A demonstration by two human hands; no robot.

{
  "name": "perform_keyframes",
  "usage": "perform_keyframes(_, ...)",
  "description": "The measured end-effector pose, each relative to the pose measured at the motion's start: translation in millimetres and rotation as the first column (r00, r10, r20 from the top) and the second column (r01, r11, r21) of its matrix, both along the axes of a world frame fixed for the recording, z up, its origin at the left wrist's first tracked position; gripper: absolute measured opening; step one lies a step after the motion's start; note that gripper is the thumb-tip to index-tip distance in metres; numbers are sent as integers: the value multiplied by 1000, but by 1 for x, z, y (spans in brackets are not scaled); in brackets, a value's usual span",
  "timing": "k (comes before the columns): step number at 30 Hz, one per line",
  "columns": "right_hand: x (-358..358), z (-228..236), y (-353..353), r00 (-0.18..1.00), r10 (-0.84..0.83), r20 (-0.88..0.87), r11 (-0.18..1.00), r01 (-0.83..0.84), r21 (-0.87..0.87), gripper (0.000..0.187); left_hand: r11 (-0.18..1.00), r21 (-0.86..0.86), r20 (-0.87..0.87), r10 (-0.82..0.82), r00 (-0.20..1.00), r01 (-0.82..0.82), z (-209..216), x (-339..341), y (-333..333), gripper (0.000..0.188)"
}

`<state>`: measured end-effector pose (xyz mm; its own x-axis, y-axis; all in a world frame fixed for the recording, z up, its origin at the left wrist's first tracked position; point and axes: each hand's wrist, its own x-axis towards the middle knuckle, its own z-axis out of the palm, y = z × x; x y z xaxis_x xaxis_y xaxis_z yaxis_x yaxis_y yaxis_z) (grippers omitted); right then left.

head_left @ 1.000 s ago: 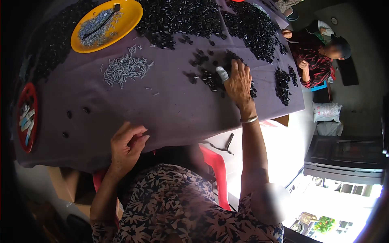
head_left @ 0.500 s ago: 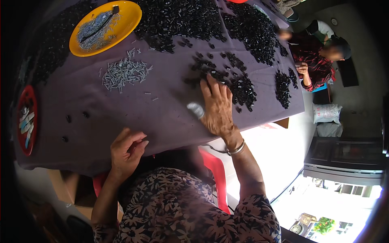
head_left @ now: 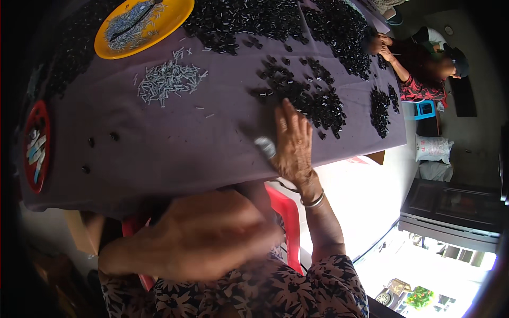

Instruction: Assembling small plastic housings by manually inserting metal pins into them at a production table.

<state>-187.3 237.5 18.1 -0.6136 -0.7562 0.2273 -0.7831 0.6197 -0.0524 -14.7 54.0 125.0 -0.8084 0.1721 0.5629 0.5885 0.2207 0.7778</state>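
My right hand (head_left: 295, 146) lies on the dark tablecloth (head_left: 175, 143) with its fingers stretched out. Its fingertips reach the near edge of a loose heap of small black pieces (head_left: 328, 108). Something whitish is wrapped round its thumb, and a bracelet circles the wrist. Raised off the table, my left hand (head_left: 212, 233) looms large in front of my patterned top; motion smears its fingers, so their pose and anything in them cannot be made out. Left of my right hand is a pile of small silvery pins (head_left: 170, 80).
An orange plate (head_left: 185, 13) bears more pins and a dark strip. Larger black heaps (head_left: 249, 24) cover the far side. A red dish (head_left: 46, 159) with small tools stands at the left edge. Across the right corner, a co-worker (head_left: 419, 74) sits with hands near the table.
My left hand has risen from the table edge toward me and to the right, blurring. My right hand stays by the black pieces. The co-worker's hands have come together, and the view has shifted slightly.
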Motion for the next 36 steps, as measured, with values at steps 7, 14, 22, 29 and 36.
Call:
perform_keyframes(7,-18,-5,6,978,-180,-107,983,175,-60,68,957,-207,-182,-240,954,202,61,-19,1,34)
perform_keyframes(14,-25,-1,-28,997,-69,-34,983,62,-174,77,992,25,-123,124,985,-122,63,4,45,9)
perform_keyframes(22,-12,7,-24,1000,8,16,999,-7,-49,75,809,-139,-302,515,802,-571,44,29,26,24)
perform_keyframes(29,-35,9,11,979,-159,-128,987,153,-54,65,774,-388,-163,476,864,-500,-57,42,-20,23)
perform_keyframes(36,-67,41,33,956,230,183,591,12,-806,42,509,-338,72,853,518,-792,-95,69,-52,20)
